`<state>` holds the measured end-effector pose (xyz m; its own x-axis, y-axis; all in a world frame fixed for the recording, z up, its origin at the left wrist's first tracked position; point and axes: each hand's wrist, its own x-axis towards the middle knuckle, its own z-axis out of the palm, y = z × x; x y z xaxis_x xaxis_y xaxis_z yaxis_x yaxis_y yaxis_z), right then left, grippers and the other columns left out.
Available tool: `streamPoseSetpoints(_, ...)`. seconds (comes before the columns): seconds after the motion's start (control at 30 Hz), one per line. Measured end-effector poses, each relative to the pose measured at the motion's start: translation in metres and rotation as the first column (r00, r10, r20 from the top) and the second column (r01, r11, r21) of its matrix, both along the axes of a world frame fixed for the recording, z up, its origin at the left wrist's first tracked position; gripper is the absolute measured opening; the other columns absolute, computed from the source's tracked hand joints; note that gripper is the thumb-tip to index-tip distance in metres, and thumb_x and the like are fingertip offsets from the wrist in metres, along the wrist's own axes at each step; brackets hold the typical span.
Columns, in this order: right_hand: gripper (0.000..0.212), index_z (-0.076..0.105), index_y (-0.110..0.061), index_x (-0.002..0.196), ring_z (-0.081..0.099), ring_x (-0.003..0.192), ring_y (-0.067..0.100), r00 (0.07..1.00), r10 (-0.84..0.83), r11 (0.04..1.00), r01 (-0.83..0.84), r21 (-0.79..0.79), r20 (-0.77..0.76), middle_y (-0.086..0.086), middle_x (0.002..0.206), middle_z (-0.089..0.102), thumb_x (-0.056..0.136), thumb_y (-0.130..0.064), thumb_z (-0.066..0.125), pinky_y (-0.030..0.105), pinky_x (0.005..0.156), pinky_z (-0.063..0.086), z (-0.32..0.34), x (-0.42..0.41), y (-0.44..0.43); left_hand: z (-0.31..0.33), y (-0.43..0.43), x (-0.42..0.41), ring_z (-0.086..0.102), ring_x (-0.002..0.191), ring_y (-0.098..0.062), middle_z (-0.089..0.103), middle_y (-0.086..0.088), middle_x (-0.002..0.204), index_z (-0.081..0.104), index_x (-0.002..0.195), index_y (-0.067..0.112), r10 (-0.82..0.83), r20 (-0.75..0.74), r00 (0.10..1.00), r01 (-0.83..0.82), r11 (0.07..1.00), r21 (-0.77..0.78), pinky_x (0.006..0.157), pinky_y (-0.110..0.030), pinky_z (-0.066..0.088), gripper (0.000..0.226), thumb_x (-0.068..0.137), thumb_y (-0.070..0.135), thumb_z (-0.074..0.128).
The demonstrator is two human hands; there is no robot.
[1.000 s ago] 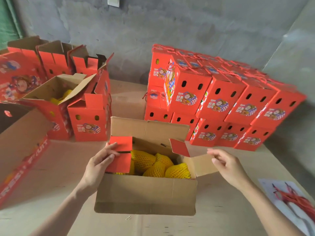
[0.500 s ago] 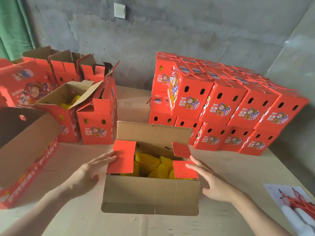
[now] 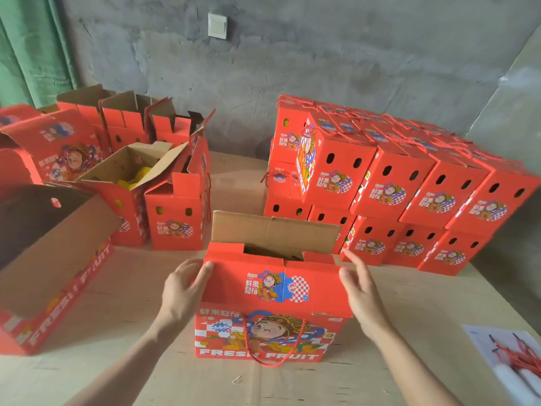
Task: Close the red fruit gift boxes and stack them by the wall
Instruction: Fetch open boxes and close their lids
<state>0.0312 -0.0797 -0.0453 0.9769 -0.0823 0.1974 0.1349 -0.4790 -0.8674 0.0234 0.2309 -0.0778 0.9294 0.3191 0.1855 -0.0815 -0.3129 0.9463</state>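
At lower centre, the red gift box (image 3: pixel 272 332) stands on the cardboard surface (image 3: pixel 117 332), its near flap folded down and its far flap upright. The left hand (image 3: pixel 181 291) and right hand (image 3: pixel 363 297) press its top corners, fingers straight, grasping nothing. Closed boxes (image 3: pixel 415 189) are stacked in 2 layers at upper right by the wall (image 3: pixel 322 68).

Between the left hand (image 3: pixel 183 288) and the right hand (image 3: pixel 361 291), the box (image 3: pixel 272 291) is showing red with white checks, a blue-edged cartoon figure and white lettering; its back flap (image 3: pixel 275 232) is showing brown. Beyond the right hand, the stacked boxes (image 3: pixel 409 183) are wearing the same red. Beyond the left hand, yellow fruit (image 3: pixel 137 177) is showing in a brown-lined open box (image 3: pixel 123 162).
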Motion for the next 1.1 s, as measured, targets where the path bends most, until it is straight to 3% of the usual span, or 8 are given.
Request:
streamPoseSetpoints(0.1,0.027,0.057,-0.015,0.120,0.054,0.097,0.010,0.977,-0.128,0.982,0.149,-0.115,0.172,-0.004,0.123,0.059,0.099,-0.006,0.044,0.013,0.085,0.038,-0.022,0.000,0.020,0.003,-0.015,0.002,0.059,0.092,-0.013,0.062,0.007,0.107,0.050,0.132,0.026,0.048,0.040,0.998,-0.043,0.993,-0.113,0.076,-0.028,0.046,0.039,0.096,0.013,0.052)
streamPoseSetpoints(0.2,0.021,0.064,-0.004,0.110,0.056,0.105,0.020,0.953,-0.146,0.952,0.208,-0.224,0.267,0.007,0.112,0.060,0.095,-0.001,0.049,0.000,0.087,0.032,-0.030,0.000,0.020,0.002,-0.015,0.005,0.053,0.098,-0.018,0.057,0.002,0.106,0.062,0.117,0.025,0.003,0.076,0.997,-0.009,0.997,0.082,0.077,-0.021,0.038,0.034,0.095,0.003,0.048)
streamPoseSetpoints(0.33,0.018,0.066,0.002,0.103,0.050,0.116,0.018,0.956,-0.097,0.929,0.187,-0.321,0.276,0.010,0.118,0.058,0.095,-0.001,0.050,0.003,0.092,0.029,-0.030,0.002,0.016,-0.001,-0.017,0.002,0.047,0.098,-0.017,0.049,-0.003,0.106,0.066,0.104,0.008,0.038,0.082,0.996,-0.055,0.977,0.205,0.084,-0.026,0.039,0.016,0.093,0.007,0.054)
streamPoseSetpoints(0.47,0.017,0.064,0.004,0.096,0.055,0.107,0.019,0.962,-0.120,0.937,0.191,-0.291,0.246,0.013,0.111,0.062,0.096,-0.002,0.048,0.005,0.084,0.033,-0.031,0.005,0.018,0.000,-0.021,0.003,0.044,0.099,-0.017,0.043,-0.003,0.109,0.063,0.095,0.000,0.049,0.108,0.993,-0.076,0.959,0.271,0.087,-0.029,0.037,0.014,0.094,0.010,0.054)
streamPoseSetpoints(0.67,0.019,0.068,0.005,0.095,0.053,0.104,0.016,0.960,-0.153,0.956,0.204,-0.213,0.233,0.012,0.110,0.063,0.095,0.001,0.049,0.008,0.086,0.035,-0.030,0.005,0.019,0.002,-0.018,0.010,0.048,0.084,-0.023,0.050,-0.006,0.092,0.062,0.081,-0.007,0.062,0.078,0.995,-0.086,0.925,0.369,0.077,-0.031,0.036,0.020,0.094,0.005,0.052)
streamPoseSetpoints(0.73,0.018,0.069,0.004,0.094,0.055,0.105,0.017,0.958,-0.160,0.960,0.207,-0.188,0.236,0.012,0.108,0.064,0.094,0.001,0.051,0.004,0.086,0.033,-0.029,0.005,0.018,0.005,-0.015,0.014,0.047,0.080,-0.021,0.049,-0.004,0.089,0.066,0.083,-0.006,0.065,0.041,0.997,-0.076,0.921,0.383,0.072,-0.029,0.034,0.018,0.092,0.006,0.056)
streamPoseSetpoints(0.9,0.014,0.072,0.002,0.093,0.057,0.107,0.021,0.963,-0.163,0.963,0.203,-0.179,0.215,0.013,0.110,0.064,0.089,0.003,0.058,0.020,0.092,0.039,-0.029,0.007,0.018,0.017,-0.009,0.021,0.052,0.078,-0.017,0.057,-0.003,0.090,0.072,0.090,0.013,0.080,-0.062,0.995,-0.055,0.942,0.330,0.071,-0.028,0.038,0.010,0.085,0.009,0.065)
streamPoseSetpoints(1.1,0.009,0.070,-0.001,0.084,0.054,0.106,0.015,0.982,-0.110,0.927,0.157,-0.341,0.155,0.006,0.106,0.060,0.087,0.000,0.061,0.014,0.083,0.035,-0.023,0.015,0.014,0.013,-0.011,0.027,0.052,0.079,-0.018,0.057,-0.002,0.089,0.065,0.097,0.017,0.113,-0.136,0.984,-0.079,0.969,0.235,0.068,-0.029,0.041,0.018,0.082,0.007,0.066)
